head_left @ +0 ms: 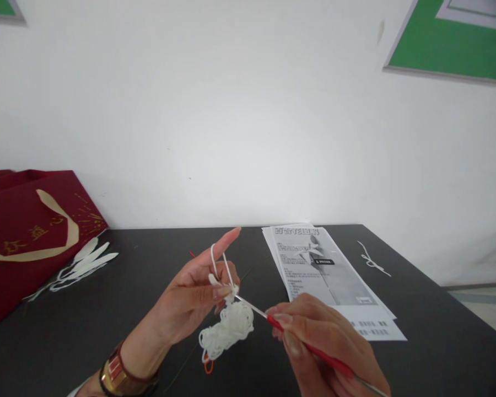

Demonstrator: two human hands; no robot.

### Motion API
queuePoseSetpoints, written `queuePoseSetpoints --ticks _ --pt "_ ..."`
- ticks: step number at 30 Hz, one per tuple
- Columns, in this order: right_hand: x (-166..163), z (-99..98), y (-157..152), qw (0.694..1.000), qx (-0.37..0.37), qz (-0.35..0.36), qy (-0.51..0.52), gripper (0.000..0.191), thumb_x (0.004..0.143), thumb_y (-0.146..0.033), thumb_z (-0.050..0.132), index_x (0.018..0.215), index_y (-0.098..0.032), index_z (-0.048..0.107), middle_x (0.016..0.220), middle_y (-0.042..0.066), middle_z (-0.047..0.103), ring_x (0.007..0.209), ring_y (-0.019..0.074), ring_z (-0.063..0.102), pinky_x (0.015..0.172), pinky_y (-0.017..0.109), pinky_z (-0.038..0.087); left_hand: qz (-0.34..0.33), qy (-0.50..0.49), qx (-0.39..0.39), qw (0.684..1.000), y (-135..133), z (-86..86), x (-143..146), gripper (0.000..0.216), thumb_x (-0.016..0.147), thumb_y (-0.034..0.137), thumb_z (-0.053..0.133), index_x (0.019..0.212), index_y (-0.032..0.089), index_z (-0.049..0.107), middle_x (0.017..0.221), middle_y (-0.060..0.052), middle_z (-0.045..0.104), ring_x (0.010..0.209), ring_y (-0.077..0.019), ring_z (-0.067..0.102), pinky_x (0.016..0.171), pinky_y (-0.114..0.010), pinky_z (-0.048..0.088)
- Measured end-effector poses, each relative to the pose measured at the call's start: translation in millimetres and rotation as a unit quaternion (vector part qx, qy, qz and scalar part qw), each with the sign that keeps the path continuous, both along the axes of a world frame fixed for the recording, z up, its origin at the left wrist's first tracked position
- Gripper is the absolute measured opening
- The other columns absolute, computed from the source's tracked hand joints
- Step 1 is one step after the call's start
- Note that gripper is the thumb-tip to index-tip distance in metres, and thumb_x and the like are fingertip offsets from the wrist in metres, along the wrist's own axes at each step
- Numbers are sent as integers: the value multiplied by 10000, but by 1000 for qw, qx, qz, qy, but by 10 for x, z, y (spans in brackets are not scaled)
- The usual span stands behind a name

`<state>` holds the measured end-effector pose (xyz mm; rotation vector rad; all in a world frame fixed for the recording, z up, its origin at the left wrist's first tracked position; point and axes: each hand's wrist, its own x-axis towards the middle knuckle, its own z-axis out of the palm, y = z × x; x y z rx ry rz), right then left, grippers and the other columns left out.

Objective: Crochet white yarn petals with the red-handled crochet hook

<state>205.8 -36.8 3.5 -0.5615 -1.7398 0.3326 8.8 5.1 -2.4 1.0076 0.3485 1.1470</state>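
My left hand (194, 295) pinches a small piece of white crochet work (230, 292) between thumb and fingers. Its index finger points up, with a strand of white yarn (228, 270) looped over it. In my right hand (322, 342) is a crochet hook (328, 358) with a red grip, held like a pen. The hook's metal tip reaches the crochet piece at my left thumb; its exact place in the stitches is too small to make out. Just below lies a loose bundle of white yarn (227, 330), with an orange loop (208, 364) at its lower end.
Printed sheets (326, 281) lie on the dark table (149, 259) behind my right hand. A short knotted white yarn (372, 262) is farther right. At left stand a dark red gift bag (28, 220) and several white crocheted petal shapes (89, 263). A white wall closes off the back.
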Motion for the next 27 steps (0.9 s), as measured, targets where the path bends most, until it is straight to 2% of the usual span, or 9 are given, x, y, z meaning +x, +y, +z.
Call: queuePoseSetpoints --ticks 5,11,13,15,17,20,23,27 --pt "-12 -9 -8 1000 17 -15 5 432 763 3 549 1112 -245 603 800 75 726 591 190 638 476 309 523 12 27 -9 1000 23 1 7 618 784 166 668 1369 274 504 710 -6 521 700 -146 467 608 -274 331" --pt "26 -60 6 988 104 -27 -112 542 768 -9 604 1266 -208 533 900 95 749 754 224 699 657 362 597 58 69 -17 996 20 16 20 536 799 173 654 1323 239 564 732 -9 503 675 -132 424 599 -271 289" --pt "12 -72 23 994 78 -16 -80 505 772 -9 596 1232 -213 560 894 88 743 727 212 690 627 345 590 62 67 -20 996 11 19 27 521 799 185 652 1313 229 577 726 -8 490 678 -138 421 607 -278 289" --pt "-25 -84 49 1000 1 -7 12 395 800 -8 558 1123 -228 611 827 62 723 656 183 664 556 309 559 62 60 -20 996 5 24 32 521 792 199 659 1306 226 584 720 -7 478 685 -147 424 608 -284 286" --pt "-63 -98 80 991 -78 -7 104 270 844 -32 526 985 -229 644 764 35 689 617 162 643 530 286 534 65 62 -14 996 3 27 32 518 787 204 664 1299 224 591 718 -4 468 684 -148 416 607 -286 282" --pt "-80 -106 120 987 -111 -11 113 202 855 -59 541 916 -211 660 750 32 675 625 158 643 550 283 530 73 93 0 993 12 25 28 505 800 209 659 1300 225 590 718 5 450 659 -136 381 600 -286 265" --pt "-48 -86 141 998 -56 -11 41 261 823 -34 547 985 -214 642 770 48 693 646 174 651 564 302 536 87 134 14 987 31 7 32 481 822 216 648 1299 238 590 710 18 423 639 -128 344 594 -290 243" --pt "-11 -65 148 990 90 -25 -101 431 787 -13 548 1173 -203 562 832 89 730 715 207 685 594 327 574 114 152 18 982 60 -24 52 436 846 214 628 1280 254 606 709 28 409 632 -124 326 603 -297 238"
